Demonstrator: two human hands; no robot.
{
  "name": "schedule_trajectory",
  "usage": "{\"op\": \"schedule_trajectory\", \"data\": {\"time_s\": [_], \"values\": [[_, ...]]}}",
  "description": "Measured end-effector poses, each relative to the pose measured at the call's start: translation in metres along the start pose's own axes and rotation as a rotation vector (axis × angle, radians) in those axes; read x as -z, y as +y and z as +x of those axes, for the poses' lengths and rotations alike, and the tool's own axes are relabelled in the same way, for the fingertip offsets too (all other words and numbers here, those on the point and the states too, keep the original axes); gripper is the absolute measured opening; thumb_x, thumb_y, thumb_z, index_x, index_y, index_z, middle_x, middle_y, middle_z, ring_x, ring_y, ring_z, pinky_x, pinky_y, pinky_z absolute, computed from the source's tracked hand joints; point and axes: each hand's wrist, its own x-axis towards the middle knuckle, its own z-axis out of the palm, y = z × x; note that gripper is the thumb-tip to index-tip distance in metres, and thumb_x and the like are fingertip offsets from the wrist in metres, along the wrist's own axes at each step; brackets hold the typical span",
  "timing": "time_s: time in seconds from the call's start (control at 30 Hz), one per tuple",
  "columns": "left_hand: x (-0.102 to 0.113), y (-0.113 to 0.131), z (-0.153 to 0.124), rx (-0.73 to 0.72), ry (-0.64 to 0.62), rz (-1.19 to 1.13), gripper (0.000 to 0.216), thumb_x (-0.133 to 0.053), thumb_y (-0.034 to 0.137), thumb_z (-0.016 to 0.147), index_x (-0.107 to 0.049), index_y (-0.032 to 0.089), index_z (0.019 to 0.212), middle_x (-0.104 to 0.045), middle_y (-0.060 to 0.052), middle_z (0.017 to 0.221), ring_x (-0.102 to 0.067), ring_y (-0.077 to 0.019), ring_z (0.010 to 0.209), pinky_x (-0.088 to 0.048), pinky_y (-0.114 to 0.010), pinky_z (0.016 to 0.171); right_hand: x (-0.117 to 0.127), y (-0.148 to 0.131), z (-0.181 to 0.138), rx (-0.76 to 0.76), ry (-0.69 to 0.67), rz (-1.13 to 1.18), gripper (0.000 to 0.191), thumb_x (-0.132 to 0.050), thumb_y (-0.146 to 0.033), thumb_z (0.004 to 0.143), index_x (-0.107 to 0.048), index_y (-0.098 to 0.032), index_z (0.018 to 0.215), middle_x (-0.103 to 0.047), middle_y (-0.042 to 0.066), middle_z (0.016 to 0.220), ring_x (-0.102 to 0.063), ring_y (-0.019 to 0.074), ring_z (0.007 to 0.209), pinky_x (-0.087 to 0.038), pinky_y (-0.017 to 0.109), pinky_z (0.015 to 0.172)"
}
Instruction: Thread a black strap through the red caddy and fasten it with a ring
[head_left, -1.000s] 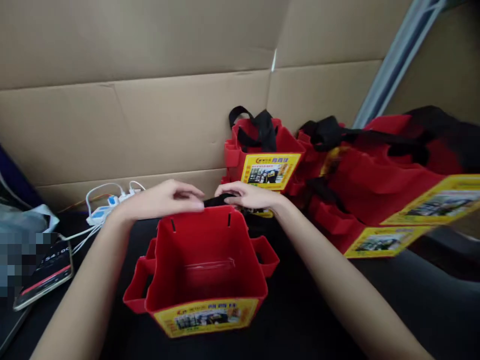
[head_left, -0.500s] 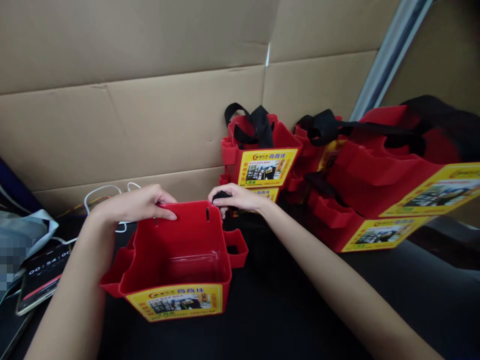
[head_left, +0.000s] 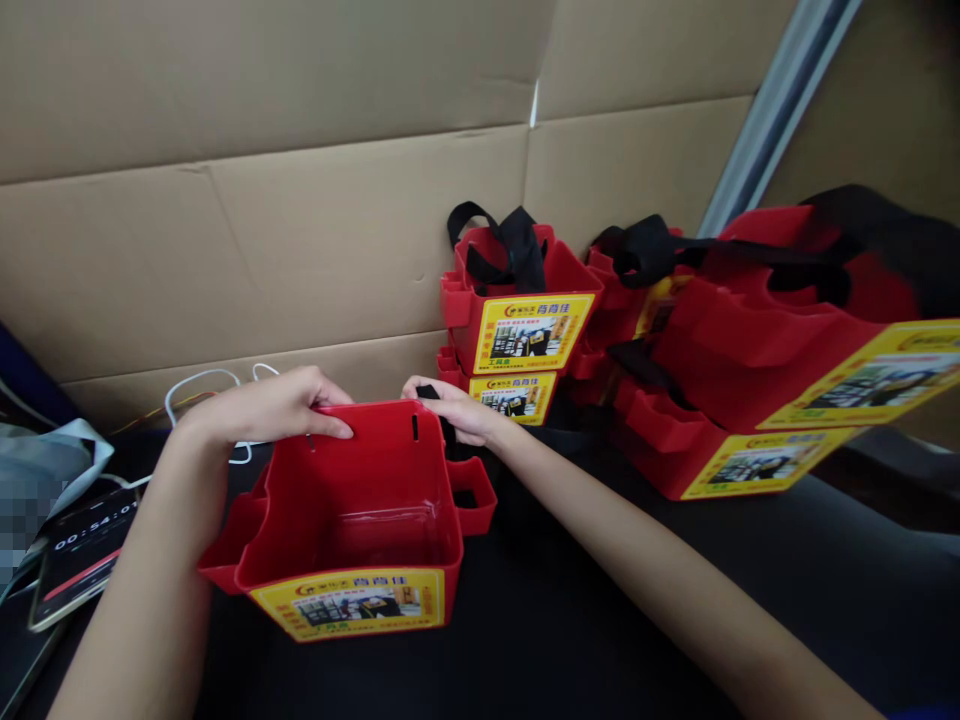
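A red plastic tool box (head_left: 352, 520) with a yellow label stands open in front of me on a black surface. My left hand (head_left: 274, 408) grips the far left rim of the box, fingers curled over its edge. My right hand (head_left: 448, 405) is closed on a black strap (head_left: 431, 393) at the far right corner of the box, just behind a slot in the wall. The rest of the strap is hidden behind the box and my fingers.
Two stacked red boxes with black straps (head_left: 517, 300) stand behind, and more lie tipped at the right (head_left: 750, 370). A cardboard wall (head_left: 300, 230) closes the back. A phone showing a timer (head_left: 79, 560) and white cables (head_left: 206, 385) lie at the left.
The box has shifted left and closer to me compared with a second ago. My left hand let go of the strap and took the box rim. My right hand drew the strap toward the right corner.
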Motion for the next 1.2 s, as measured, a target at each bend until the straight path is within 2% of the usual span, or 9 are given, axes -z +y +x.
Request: {"op": "schedule_trajectory", "data": {"time_s": [0.3,0.6,0.77,0.97,1.2], "values": [[0.000,-0.001,0.000,-0.004,0.007,-0.004,0.027,-0.051,0.037,0.078,-0.062,0.013,0.080,-0.055,-0.001,0.069,-0.045,-0.0076,0.060,-0.038,-0.015,0.052,0.007,-0.001,-0.004,-0.029,-0.073,0.063,0.030,-0.065,-0.016,0.064,-0.047,-0.012,0.088,-0.051,0.001,0.077,-0.053,0.0068,0.064,-0.044,0.016,0.054],[-0.001,0.001,0.000,0.002,-0.016,-0.018,0.031,-0.050,0.040,0.077,-0.063,0.013,0.087,-0.058,-0.003,0.074,-0.049,-0.0087,0.060,-0.039,-0.016,0.052,-0.001,0.004,-0.004,-0.037,-0.029,0.173,0.031,-0.066,-0.017,0.062,-0.045,-0.012,0.084,-0.052,0.001,0.071,-0.051,0.0069,0.059,-0.043,0.017,0.053],[-0.001,0.002,0.000,-0.009,0.001,0.012,0.030,-0.050,0.039,0.077,-0.063,0.012,0.080,-0.056,-0.002,0.070,-0.048,-0.0082,0.059,-0.038,-0.015,0.052,0.001,0.006,-0.004,-0.059,-0.014,0.172,0.030,-0.065,-0.017,0.062,-0.045,-0.012,0.084,-0.052,0.001,0.072,-0.051,0.0072,0.059,-0.043,0.017,0.053],[-0.001,0.001,0.000,0.016,-0.022,-0.034,0.030,-0.051,0.041,0.077,-0.062,0.013,0.082,-0.057,-0.002,0.074,-0.049,-0.0089,0.061,-0.040,-0.017,0.054,0.001,0.007,-0.003,-0.017,-0.034,0.197,0.028,-0.063,-0.018,0.065,-0.043,-0.013,0.082,-0.049,-0.001,0.069,-0.051,0.0069,0.058,-0.042,0.017,0.052],[-0.001,0.000,0.001,0.010,-0.004,-0.003,0.032,-0.051,0.042,0.078,-0.061,0.012,0.081,-0.058,-0.003,0.076,-0.050,-0.0104,0.064,-0.042,-0.019,0.056,0.008,0.009,-0.005,-0.046,-0.089,0.185,0.036,-0.067,-0.018,0.061,-0.045,-0.012,0.088,-0.052,0.001,0.074,-0.054,0.0075,0.059,-0.044,0.016,0.050]]}}
